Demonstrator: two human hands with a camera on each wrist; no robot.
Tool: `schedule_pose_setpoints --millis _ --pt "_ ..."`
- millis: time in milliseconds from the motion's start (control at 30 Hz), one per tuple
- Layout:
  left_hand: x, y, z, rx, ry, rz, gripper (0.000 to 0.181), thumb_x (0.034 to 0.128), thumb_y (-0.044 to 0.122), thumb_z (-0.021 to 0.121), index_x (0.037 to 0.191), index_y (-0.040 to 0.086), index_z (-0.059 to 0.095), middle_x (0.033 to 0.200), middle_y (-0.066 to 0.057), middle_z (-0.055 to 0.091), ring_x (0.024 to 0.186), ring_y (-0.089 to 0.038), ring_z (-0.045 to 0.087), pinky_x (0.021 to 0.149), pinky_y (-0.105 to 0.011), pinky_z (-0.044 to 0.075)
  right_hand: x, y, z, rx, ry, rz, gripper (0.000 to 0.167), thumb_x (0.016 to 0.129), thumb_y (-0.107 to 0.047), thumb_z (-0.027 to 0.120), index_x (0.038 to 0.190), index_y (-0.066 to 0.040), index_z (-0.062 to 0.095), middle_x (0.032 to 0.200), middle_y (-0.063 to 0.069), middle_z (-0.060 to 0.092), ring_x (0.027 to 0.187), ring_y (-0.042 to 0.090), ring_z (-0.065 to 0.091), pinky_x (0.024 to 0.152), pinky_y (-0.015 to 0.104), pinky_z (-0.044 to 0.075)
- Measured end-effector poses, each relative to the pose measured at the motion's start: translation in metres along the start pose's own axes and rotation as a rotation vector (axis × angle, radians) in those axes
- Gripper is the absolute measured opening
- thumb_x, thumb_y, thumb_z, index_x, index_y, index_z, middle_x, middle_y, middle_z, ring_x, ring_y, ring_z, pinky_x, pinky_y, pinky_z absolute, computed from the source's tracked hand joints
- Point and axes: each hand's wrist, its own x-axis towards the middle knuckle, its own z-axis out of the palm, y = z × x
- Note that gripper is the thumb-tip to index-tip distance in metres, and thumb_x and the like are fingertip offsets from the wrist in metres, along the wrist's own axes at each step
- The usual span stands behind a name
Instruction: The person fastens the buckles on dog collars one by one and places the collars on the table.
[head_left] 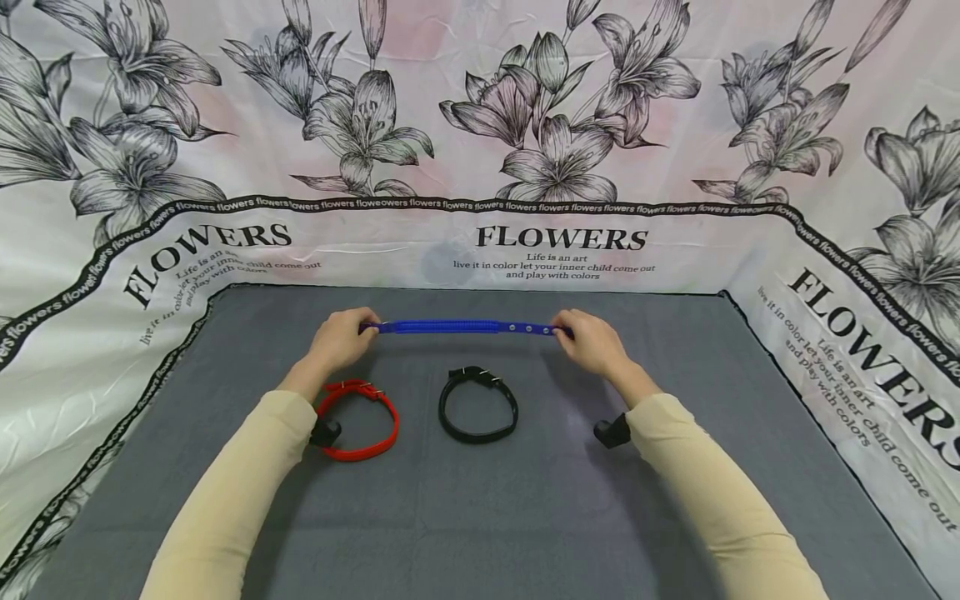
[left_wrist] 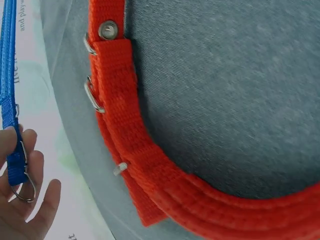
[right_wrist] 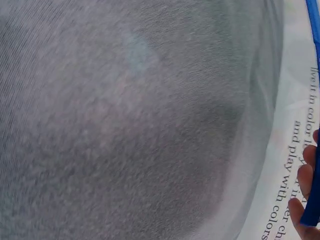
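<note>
Backdrop: one glossy white sheet [head_left: 555, 171] printed with black line-drawn lilies and lettering, standing behind and along both sides of a work surface covered in matte, finely ribbed grey cloth [head_left: 450, 517]. Two pale yellow sleeves, left [head_left: 232, 492] and right [head_left: 712, 492], reach in over it. Collars: three counted, one each of blue, red and black. The straight, flat blue webbing collar [head_left: 446, 327] is stretched out over the far part of the cloth; its long axis runs left to right, nearly level, ring end to the person's left, square-cut plain end to the right. Its middle section is ribbed. The red woven-webbing collar [head_left: 360, 455] lies buckled into a loop beside the left cuff, smooth padding along part of its band; the black collar [head_left: 478, 437], also a buckled loop, lies to its right, well apart. Grip: left hand [head_left: 341, 337] closed in a pinch on the blue ring end, outer fingers spread; right hand [head_left: 592, 342] likewise pinching the plain end, thumb hidden in the right wrist view. Two small black mounts, left [head_left: 326, 432] and right [head_left: 612, 431], project from the cuffs. Round metal eyelets [head_left: 528, 329]: three visible on the blue band. One thin metal D-ring [left_wrist: 26, 200] hangs at its left end.
</note>
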Motion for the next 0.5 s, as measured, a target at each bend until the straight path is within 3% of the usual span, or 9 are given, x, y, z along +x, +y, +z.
schedule_pose_setpoints --millis 133,300,400,500 --pt "-0.003 -0.005 0.001 -0.086 0.030 -0.002 0.017 0.0922 0.019 0.056 0.102 0.008 0.065 0.092 -0.011 0.065 0.075 -0.022 0.053 0.064 -0.033 0.041 -0.002 0.001 -0.002 0.044 0.013 0.040 0.012 0.089 -0.022 0.061 0.095 -0.013 0.066 0.092 0.005 0.067 0.077 0.020 0.062 0.065 0.039 0.047" --pt "-0.004 -0.009 0.002 -0.201 0.059 -0.015 0.018 0.0908 0.020 0.059 0.101 0.008 0.065 0.089 -0.011 0.065 0.074 -0.021 0.052 0.062 -0.030 0.040 -0.005 -0.001 -0.004 0.138 0.014 0.067 0.011 0.087 -0.023 0.064 0.092 -0.014 0.068 0.086 0.004 0.068 0.064 0.016 0.055 0.058 0.033 0.041" --pt "-0.006 -0.008 0.001 -0.228 0.066 -0.025 0.018 0.0897 0.022 0.061 0.102 0.009 0.065 0.086 -0.009 0.064 0.072 -0.020 0.051 0.060 -0.029 0.039 -0.004 -0.003 -0.006 0.214 -0.009 0.094 0.012 0.088 -0.021 0.063 0.094 -0.013 0.068 0.085 0.004 0.068 0.063 0.015 0.055 0.057 0.029 0.039" --pt "-0.007 -0.005 -0.001 -0.252 0.062 -0.036 0.021 0.0883 0.025 0.063 0.104 0.010 0.065 0.085 -0.009 0.062 0.071 -0.020 0.050 0.059 -0.028 0.039 -0.003 -0.006 -0.011 0.335 -0.061 0.141 0.016 0.089 -0.021 0.061 0.100 -0.011 0.066 0.088 0.007 0.069 0.069 0.018 0.061 0.059 0.030 0.044"
